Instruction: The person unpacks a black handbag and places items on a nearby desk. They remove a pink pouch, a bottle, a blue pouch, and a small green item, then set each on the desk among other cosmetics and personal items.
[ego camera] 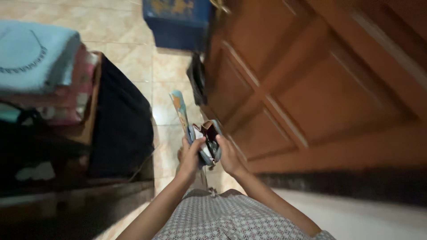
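Both hands meet in front of the body, low in the view, around a small open pouch (208, 141) with a dark red lining (its mouth gapes upward). The left hand (190, 156) grips its left side, thumb over the edge; the right hand (228, 155) clasps its right side. The pouch sits between them, beside a wooden panelled door (311, 89), above the tiled floor (129, 49).

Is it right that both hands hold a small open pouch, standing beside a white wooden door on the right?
Not quite: the door is brown wood, not white, as the head view shows. The rest holds: the left hand and right hand hold the small open pouch.
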